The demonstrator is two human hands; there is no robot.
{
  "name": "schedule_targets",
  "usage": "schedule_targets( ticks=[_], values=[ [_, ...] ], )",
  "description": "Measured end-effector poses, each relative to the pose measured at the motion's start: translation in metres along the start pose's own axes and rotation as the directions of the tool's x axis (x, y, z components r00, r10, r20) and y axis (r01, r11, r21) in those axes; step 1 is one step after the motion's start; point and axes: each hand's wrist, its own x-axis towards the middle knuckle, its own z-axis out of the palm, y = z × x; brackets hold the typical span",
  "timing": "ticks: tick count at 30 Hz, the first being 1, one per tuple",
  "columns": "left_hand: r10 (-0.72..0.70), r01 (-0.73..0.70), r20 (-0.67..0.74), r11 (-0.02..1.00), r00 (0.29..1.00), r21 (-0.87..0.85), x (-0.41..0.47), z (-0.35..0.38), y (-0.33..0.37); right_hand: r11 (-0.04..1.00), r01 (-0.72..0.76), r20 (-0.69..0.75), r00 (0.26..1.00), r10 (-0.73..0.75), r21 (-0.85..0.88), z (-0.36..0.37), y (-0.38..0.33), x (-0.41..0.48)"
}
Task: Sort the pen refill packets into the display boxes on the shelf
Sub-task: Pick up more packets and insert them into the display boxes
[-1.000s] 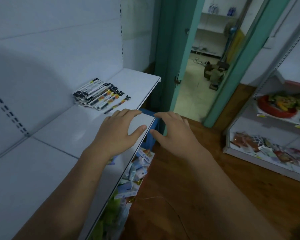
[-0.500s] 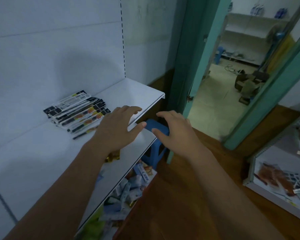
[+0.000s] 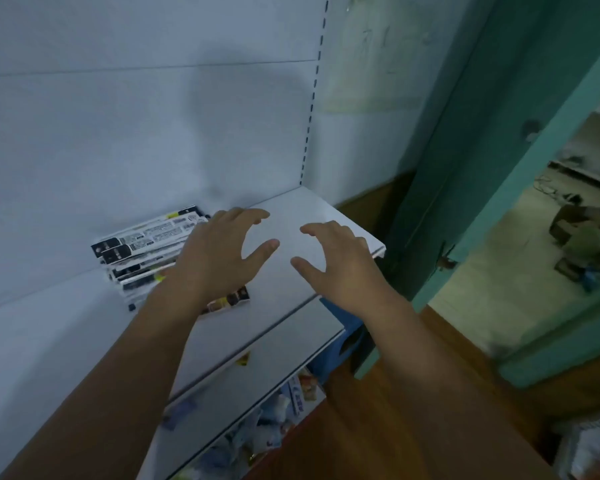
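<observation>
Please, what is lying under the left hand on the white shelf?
The pen refill packets: their left ends show, while the left hand hides the right part. Whether it touches them is unclear.

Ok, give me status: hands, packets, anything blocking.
Left hand open, over the pen refill packets, contact unclear. Right hand open, over white shelf. Packets stacked against back panel. No display boxes in view; nothing blocking.

Both hands out over the white shelf (image 3: 312, 216), fingers spread + loosely curled, holding nothing. Left hand (image 3: 219, 258) partly covers the stack of refill packets (image 3: 142, 244) by the back wall, right hand (image 3: 340, 268) over bare shelf. Blue stool (image 3: 343, 327) below, teal door frame (image 3: 465, 168) on the rt.
</observation>
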Motion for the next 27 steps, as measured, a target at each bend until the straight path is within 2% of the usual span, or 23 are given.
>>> schedule_targets(
  ticks=[8, 15, 24, 27],
  values=[
    [-0.181, 0.185, -0.04, 0.972, 0.983, 0.143, -0.013, -0.027, -0.051, 0.979, 0.192, 0.111, 0.974, -0.2, 0.074, 0.038, -0.023, 0.079],
    [-0.322, 0.291, 0.123, 0.932, 0.939, 0.214, -0.072, -0.024, -0.061, 0.926, 0.306, 0.204, 0.914, -0.351, 0.221, 0.066, -0.033, 0.107],
    [-0.454, 0.453, -0.06, 0.851, 0.889, 0.265, -0.076, 0.008, -0.06, 0.86, 0.377, 0.262, 0.841, -0.474, 0.345, 0.08, -0.028, 0.113],
    [-0.449, 0.445, -0.053, 0.852, 0.892, 0.276, -0.069, 0.008, -0.059, 0.85, 0.369, 0.263, 0.837, -0.48, 0.376, 0.08, -0.023, 0.113]
  ],
)
